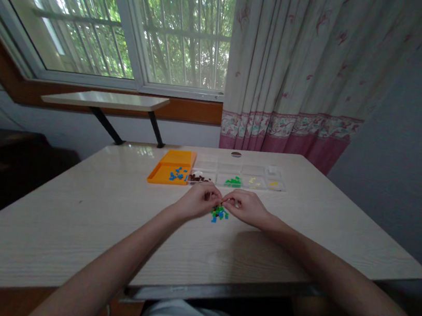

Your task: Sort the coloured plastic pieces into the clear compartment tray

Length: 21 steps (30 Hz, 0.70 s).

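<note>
Pinching in tight: both hands meet over the brick cluster (220, 213)!

Right in the middle of the desk (107, 222), that's where the action is, a small knot of green and blue pieces with some darker bits near the top. Left hand (200, 200) is on it, thumb and fingers closed on the cluster's upper end. Right hand (245, 206) comes face to face with it, fingertips nipped together at the same spot, almost touching the left's; exactly which piece sits between them is too small to tell.

Just beyond the hands, look at the supply line! On the left, an open orange case (177, 157), blue pieces (178, 175) scattered in its near half. Beside it, a clear compartment box (248, 169): dark brown pieces (197, 178) first, partly behind the left hand, then a green pile (233, 181), then pale yellow pieces (254, 181), and brighter yellow ones (273, 183) at the far right. Behind it all, a barred window (190, 29) and a flowered curtain (295, 60).
</note>
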{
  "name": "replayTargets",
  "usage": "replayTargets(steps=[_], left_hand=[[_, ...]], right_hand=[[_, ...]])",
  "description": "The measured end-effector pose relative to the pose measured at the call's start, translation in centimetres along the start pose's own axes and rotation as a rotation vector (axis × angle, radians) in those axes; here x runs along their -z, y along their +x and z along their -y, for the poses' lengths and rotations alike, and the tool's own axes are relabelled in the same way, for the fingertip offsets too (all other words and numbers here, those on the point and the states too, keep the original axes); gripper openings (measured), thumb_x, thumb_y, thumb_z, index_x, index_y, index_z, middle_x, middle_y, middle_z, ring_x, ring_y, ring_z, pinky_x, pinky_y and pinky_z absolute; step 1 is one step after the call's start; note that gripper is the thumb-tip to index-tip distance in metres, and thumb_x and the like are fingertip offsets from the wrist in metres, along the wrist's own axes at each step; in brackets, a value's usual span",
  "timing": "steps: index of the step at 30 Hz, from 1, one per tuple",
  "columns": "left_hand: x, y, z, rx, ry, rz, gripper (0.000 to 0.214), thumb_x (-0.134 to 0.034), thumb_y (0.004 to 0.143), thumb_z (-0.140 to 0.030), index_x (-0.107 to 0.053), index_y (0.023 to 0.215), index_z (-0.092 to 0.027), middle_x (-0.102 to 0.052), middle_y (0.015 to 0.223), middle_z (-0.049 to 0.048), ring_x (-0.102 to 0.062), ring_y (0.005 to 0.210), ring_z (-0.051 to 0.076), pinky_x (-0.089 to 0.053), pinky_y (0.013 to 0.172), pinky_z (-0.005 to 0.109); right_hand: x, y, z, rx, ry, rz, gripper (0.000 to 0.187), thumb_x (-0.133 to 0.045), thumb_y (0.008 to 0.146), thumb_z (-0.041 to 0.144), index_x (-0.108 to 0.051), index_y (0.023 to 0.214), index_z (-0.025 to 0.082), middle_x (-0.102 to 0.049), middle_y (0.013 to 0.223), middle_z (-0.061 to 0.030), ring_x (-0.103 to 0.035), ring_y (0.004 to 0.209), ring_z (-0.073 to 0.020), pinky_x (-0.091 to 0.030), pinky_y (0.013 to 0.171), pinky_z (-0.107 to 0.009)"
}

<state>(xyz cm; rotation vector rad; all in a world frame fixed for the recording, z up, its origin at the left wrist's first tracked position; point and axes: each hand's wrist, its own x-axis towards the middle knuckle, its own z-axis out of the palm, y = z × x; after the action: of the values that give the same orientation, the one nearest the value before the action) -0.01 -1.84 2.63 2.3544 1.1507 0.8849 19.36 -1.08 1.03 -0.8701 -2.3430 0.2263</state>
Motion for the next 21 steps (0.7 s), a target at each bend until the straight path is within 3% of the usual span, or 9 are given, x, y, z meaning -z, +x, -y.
replayTargets(steps=[12, 16, 21], left_hand=[[0.1, 0.0, 0.0, 0.018, -0.07, -0.006, 0.015, -0.057, 0.076, -0.025, -0.065, 0.077, -0.013, -0.054, 0.066, 0.0006, -0.045, 0.06, 0.008, -0.034, 0.053, 0.018], [0.9, 0.0, 0.4, 0.03, 0.026, 0.011, 0.017, -0.054, 0.077, -0.027, -0.064, 0.078, -0.014, -0.056, 0.069, 0.0015, -0.046, 0.06, 0.009, -0.035, 0.054, 0.019], [1.7, -0.1, 1.6, -0.008, 0.286, 0.122, 0.017, -0.048, 0.078, -0.021, -0.064, 0.08, -0.015, -0.061, 0.078, 0.0044, -0.052, 0.072, 0.012, -0.039, 0.064, 0.021]], right_hand=[[0.2, 0.0, 0.0, 0.035, -0.015, -0.056, 0.015, -0.052, 0.081, 0.03, -0.063, 0.083, 0.019, -0.062, 0.071, -0.001, -0.054, 0.066, -0.0115, -0.037, 0.06, -0.02], [1.2, 0.0, -0.3, 0.038, -0.025, -0.191, 0.018, -0.049, 0.083, 0.029, -0.064, 0.082, 0.018, -0.062, 0.072, -0.0025, -0.053, 0.063, -0.0107, -0.038, 0.061, -0.021], [2.8, 0.0, -1.3, 0.037, -0.093, -0.391, 0.02, -0.05, 0.083, 0.03, -0.065, 0.081, 0.018, -0.061, 0.067, -0.0027, -0.047, 0.053, -0.0091, -0.038, 0.056, -0.021]])
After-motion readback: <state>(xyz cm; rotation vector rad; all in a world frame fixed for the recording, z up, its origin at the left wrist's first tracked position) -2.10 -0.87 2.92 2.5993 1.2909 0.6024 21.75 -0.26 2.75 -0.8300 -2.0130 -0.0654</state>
